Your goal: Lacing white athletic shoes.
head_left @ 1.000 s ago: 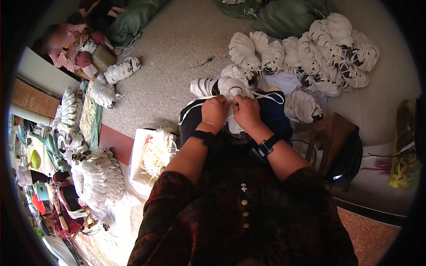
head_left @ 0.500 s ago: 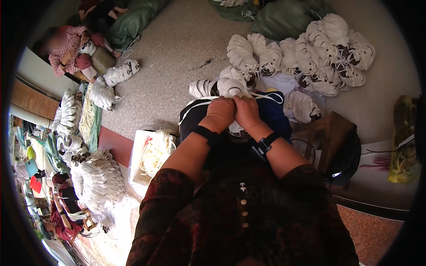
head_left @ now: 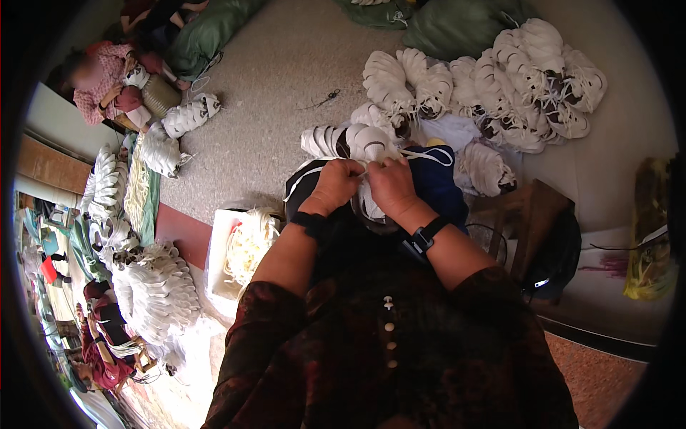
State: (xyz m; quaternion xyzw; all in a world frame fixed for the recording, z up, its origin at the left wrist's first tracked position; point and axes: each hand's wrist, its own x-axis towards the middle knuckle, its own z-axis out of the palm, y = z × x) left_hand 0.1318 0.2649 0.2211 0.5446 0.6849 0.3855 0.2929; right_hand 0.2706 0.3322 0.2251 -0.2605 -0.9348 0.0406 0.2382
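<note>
A white shoe upper [head_left: 369, 139] lies on my lap over dark cloth, with its far end pointing away from me. Both hands are at its lacing opening, their fingers bent and pinched close together. My left hand [head_left: 334, 187] is closed on a white shoelace [head_left: 304, 176], which loops out to the left. From my right hand [head_left: 392, 187], also closed, the lace curves out over the blue cloth [head_left: 437, 187] on the right. The fingertips partly cover the eyelets.
Stacked white uppers [head_left: 493, 93] lie ahead and to the right. A white box of laces [head_left: 246, 250] stands at my left, beyond it a large pile of uppers [head_left: 157, 293]. At right is a wooden stool [head_left: 525, 222]. Other people [head_left: 107, 82] sit at the left.
My hands, pressed together half a second ago, have come slightly apart and nearer to me. More of the shoe upper shows between them.
</note>
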